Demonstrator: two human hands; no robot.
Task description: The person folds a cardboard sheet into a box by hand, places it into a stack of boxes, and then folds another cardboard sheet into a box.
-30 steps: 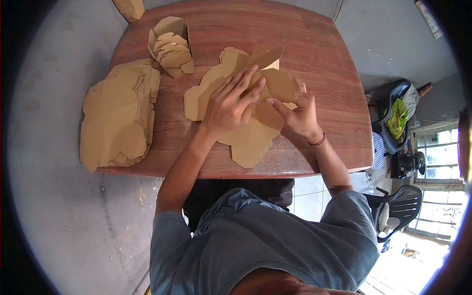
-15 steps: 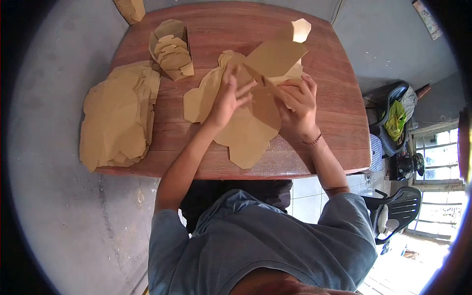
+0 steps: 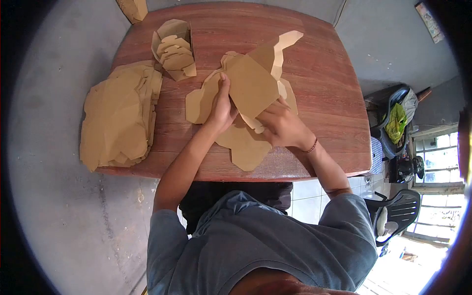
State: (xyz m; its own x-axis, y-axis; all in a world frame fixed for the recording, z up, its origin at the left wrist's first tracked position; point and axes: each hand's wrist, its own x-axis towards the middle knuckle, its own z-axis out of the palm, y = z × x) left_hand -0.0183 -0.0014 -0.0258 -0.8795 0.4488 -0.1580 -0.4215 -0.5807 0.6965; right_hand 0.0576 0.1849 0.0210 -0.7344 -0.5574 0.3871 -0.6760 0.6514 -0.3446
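Observation:
A partly folded cardboard box (image 3: 253, 83) is held up over the table's middle, its square panel facing me and a long pale flap (image 3: 278, 59) sticking out at the upper right. My left hand (image 3: 224, 105) grips the box's left edge, thumb pointing up along it. Around the lower right corner, my right hand (image 3: 282, 123) has its fingers curled at a narrow flap; some fingertips are hidden by the cardboard. Flat cardboard blanks (image 3: 248, 147) lie on the table beneath both hands.
A thick pile of flat cardboard blanks (image 3: 115, 118) covers the left edge of the wooden table (image 3: 329, 98). Behind it stands an open cardboard box (image 3: 174, 51) with folded pieces inside. Chairs, one a black plastic chair (image 3: 400, 211), are off to the right.
The box has swung left and turned its square panel toward me. My left hand, spread and apart before, now holds its edge. My right hand has moved lower and left.

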